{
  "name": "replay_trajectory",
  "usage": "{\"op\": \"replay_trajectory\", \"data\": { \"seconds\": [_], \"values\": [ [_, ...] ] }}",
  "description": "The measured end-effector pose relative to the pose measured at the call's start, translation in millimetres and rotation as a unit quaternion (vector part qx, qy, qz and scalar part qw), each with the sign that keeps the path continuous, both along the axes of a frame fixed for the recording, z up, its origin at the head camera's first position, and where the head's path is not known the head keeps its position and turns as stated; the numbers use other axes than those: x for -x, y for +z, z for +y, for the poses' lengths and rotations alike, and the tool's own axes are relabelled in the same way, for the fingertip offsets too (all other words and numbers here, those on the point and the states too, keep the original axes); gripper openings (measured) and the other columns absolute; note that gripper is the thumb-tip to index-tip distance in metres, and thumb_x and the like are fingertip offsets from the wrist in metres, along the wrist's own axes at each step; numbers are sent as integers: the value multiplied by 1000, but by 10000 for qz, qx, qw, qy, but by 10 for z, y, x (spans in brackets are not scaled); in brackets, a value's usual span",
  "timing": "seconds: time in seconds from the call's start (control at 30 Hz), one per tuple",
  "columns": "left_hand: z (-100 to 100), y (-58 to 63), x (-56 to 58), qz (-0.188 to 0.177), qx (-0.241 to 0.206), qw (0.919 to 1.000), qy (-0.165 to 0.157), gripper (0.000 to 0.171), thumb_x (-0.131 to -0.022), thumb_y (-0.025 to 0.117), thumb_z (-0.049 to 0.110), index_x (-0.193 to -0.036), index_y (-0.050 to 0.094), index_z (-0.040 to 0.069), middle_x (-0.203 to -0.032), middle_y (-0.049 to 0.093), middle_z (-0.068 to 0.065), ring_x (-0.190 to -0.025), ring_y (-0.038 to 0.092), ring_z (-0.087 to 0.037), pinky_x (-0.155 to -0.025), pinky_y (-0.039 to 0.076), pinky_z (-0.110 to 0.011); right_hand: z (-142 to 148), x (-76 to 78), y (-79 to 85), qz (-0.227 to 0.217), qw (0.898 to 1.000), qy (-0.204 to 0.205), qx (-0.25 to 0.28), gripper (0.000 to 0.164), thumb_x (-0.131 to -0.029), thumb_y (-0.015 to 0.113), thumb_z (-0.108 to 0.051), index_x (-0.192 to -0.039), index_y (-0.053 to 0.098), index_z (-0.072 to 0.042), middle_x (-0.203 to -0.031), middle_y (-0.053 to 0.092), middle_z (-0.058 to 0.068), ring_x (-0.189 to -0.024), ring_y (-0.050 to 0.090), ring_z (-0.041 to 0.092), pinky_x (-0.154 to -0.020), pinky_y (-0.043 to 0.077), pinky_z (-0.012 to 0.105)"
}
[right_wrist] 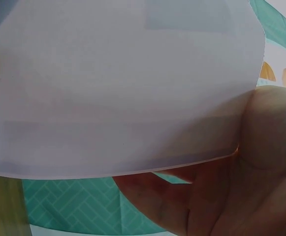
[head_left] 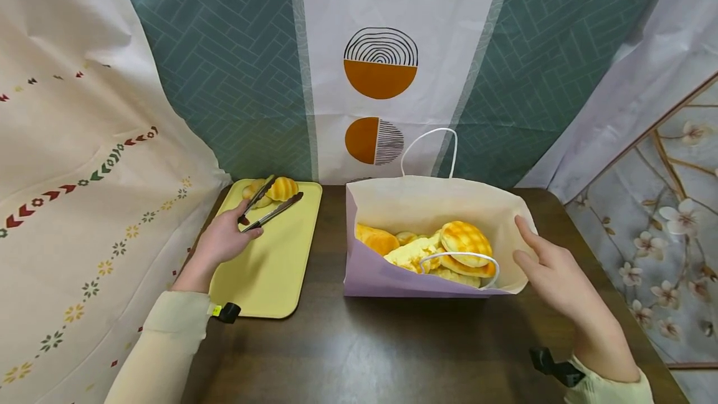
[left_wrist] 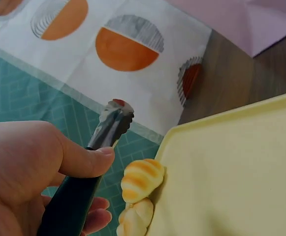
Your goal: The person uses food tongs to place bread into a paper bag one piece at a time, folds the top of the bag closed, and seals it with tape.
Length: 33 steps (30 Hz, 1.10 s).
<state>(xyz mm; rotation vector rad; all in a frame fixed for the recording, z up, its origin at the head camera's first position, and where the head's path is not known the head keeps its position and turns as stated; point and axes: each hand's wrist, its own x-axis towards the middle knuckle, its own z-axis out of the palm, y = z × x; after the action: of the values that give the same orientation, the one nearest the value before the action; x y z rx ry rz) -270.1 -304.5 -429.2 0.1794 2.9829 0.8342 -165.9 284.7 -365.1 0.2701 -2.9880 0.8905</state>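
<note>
My left hand grips a pair of tongs by the dark handle, arms spread apart above the yellow tray. Under the tongs, at the tray's far end, lie a ridged golden bread roll and a paler roll; both also show in the left wrist view. To the right stands a lilac paper bag, its mouth wide, with several breads inside. My right hand holds the bag's right edge, thumb on one side and fingers on the other. The paper wall fills most of the right wrist view.
The yellow tray lies on the left of the dark wooden table. White string handles rise behind the bag and droop over its front. Patterned cloth hangs behind the table, with more cloth on the left.
</note>
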Motion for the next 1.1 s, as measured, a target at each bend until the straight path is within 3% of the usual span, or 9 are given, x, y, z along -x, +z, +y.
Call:
{"op": "replay_trajectory", "data": {
  "seconds": [0.1, 0.33, 0.5, 0.63, 0.87, 0.93, 1.1],
  "values": [
    [-30, -45, 77, -47, 206, 9997, 102, 85, -95, 67, 32, -158, 19, 2, -121, 60, -28, -82, 62, -32, -63, 47, -40, 2, 1, -2, 17, 10000, -10, -19, 59, -107, 42, -32, -158, 23, -11, -161, 26, 9, -129, 45, 33, -94, 39, 37],
    [-66, -146, 234, -180, 574, 9978, 278, 87, -95, 66, 37, -158, 18, 2, -121, 60, -28, -94, 63, -38, -59, 48, -40, -3, -11, -12, 44, 10000, -19, -3, 58, -107, 42, -31, -158, 23, -12, -160, 27, 9, -116, 49, 30, -84, 36, 23],
    [-42, -194, 366, -162, 870, 9952, 420, 87, -94, 66, 39, -158, 19, 2, -128, 53, -31, -105, 60, -43, -63, 49, -48, -12, -15, -3, 84, 10000, -33, -12, 58, -107, 42, -31, -158, 24, -12, -160, 28, 9, -129, 45, 33, -93, 39, 35],
    [-13, -234, 489, -148, 1083, 9926, 528, 86, -94, 65, 39, -158, 21, 2, -137, 45, -33, -108, 58, -45, -65, 49, -52, -13, -16, 0, 131, 9999, -30, -39, 58, -107, 42, -31, -158, 25, -11, -160, 29, 9, -117, 50, 30, -83, 36, 23],
    [59, -244, 605, -179, 1234, 9907, 543, 86, -94, 65, 37, -157, 21, 0, -140, 41, -36, -107, 57, -48, -70, 49, -54, -11, -21, -2, 31, 10000, -22, -51, 59, -107, 42, -32, -158, 24, -10, -160, 27, 9, -125, 48, 32, -90, 39, 38],
    [72, -239, 616, -203, 1247, 9905, 542, 85, -94, 65, 36, -157, 21, -1, -140, 41, -36, -111, 55, -48, -72, 49, -56, -15, -20, -2, 55, 10000, -13, -49, 58, -107, 42, -32, -158, 24, -9, -160, 27, 9, -122, 49, 31, -90, 39, 34],
    [91, -225, 628, -320, 1363, 9886, 560, 83, -94, 63, 35, -156, 22, -1, -140, 41, -36, -114, 54, -48, -76, 48, -60, -21, -20, 1, 41, 10000, -7, 26, 59, -107, 42, -31, -158, 23, -9, -161, 26, 10, -132, 44, 37, -98, 40, 51]
  ]
}}
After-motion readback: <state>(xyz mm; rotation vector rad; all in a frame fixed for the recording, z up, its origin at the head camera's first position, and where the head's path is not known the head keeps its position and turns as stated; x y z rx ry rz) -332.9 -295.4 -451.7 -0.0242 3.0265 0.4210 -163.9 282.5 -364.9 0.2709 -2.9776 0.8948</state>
